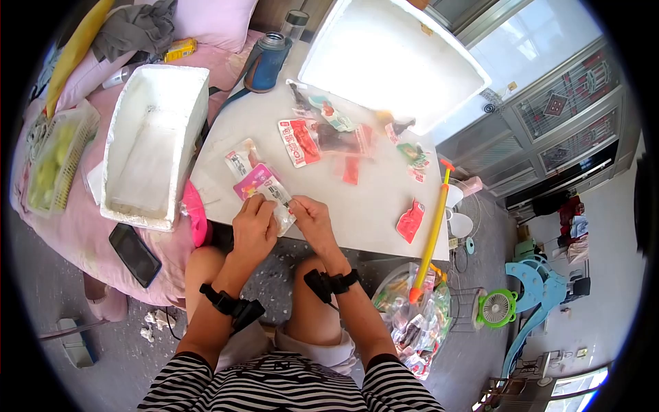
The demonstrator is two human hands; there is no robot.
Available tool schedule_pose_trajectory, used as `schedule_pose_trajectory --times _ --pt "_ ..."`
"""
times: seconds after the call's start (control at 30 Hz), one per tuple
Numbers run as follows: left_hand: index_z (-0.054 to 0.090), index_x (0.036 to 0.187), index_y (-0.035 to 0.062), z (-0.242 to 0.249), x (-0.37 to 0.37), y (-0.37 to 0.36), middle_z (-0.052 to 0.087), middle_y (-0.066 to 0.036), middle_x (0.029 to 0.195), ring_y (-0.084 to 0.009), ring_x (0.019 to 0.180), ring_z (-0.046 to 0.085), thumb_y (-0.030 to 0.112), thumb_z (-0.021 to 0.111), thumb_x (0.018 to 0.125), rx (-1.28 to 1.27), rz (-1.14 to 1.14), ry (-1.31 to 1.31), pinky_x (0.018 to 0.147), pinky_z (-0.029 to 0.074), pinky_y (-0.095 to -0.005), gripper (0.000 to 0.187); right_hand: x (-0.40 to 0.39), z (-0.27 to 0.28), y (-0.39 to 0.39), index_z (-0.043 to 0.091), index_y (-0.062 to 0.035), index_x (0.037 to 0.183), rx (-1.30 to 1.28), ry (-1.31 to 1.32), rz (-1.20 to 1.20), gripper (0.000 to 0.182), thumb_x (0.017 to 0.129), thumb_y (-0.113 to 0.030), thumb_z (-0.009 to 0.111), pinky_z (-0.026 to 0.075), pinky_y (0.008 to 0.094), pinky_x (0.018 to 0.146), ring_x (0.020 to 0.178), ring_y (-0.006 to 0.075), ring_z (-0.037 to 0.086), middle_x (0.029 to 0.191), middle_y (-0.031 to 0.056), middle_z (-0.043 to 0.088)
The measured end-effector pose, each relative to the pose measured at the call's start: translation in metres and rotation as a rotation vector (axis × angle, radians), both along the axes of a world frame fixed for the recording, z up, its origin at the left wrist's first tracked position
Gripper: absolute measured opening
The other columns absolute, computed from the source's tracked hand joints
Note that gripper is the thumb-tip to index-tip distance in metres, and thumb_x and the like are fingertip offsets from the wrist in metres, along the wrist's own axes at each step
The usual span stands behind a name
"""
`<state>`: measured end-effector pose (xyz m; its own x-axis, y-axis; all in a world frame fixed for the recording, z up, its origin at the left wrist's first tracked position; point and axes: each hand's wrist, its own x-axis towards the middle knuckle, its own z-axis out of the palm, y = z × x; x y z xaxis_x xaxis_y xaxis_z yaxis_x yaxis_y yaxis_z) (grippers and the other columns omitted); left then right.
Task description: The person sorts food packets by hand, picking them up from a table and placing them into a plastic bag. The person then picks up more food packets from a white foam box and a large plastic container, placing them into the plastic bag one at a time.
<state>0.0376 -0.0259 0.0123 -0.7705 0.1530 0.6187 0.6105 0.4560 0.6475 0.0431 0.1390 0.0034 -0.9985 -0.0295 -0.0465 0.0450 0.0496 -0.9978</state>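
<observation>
- Between the left hand and the right hand: a pale packet, pinched near its lower end by both hands.
- Just beyond the left hand: a pink packet on the desk, close against the held one; a grip on the pale film alone avoids dragging both.
- Below both hands: the desk's near edge. As judged, close-set fingertips, light, even pressure and wrists slightly forward best steady the film and spare the contents.
</observation>
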Motion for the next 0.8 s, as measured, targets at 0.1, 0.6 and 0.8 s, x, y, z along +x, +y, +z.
schedule_pose_trajectory --times 0.1,0.6,0.8 --pt "0.058 0.095 0.0002 0.002 0.000 0.000 0.053 -0.016 0.082 -0.0360 0.075 0.056 -0.006 0.058 0.069 0.030 -0.012 0.012 0.062 0.046 -0.0437 0.027 -0.016 0.016 -0.017 0.064 -0.0001 0.102 -0.079 -0.098 0.106 0.014 0.094 -0.010 0.056 0.043 0.0196 0.056 0.066 0.0065 0.053 0.076 -0.0002 0.060" --pt "0.061 0.102 -0.0028 -0.001 -0.005 -0.004 0.055 -0.016 0.081 -0.0331 0.070 0.057 -0.007 0.053 0.072 0.071 -0.025 0.049 0.061 0.047 -0.0389 0.031 -0.034 -0.027 -0.040 0.066 0.0037 0.098 -0.177 -0.203 0.076 0.018 0.088 0.001 0.052 0.052 0.0252 0.060 0.068 0.0125 0.062 0.082 0.0068 0.066" --pt "0.061 0.099 -0.0048 0.000 -0.007 -0.008 0.055 -0.015 0.081 -0.0299 0.068 0.056 -0.010 0.051 0.072 0.173 -0.076 -0.027 0.060 0.046 -0.0357 0.029 -0.037 0.005 -0.050 0.065 0.0011 0.090 -0.035 -0.277 0.077 0.012 0.088 -0.004 0.054 0.048 0.0254 0.054 0.063 0.0119 0.058 0.078 0.0063 0.064"
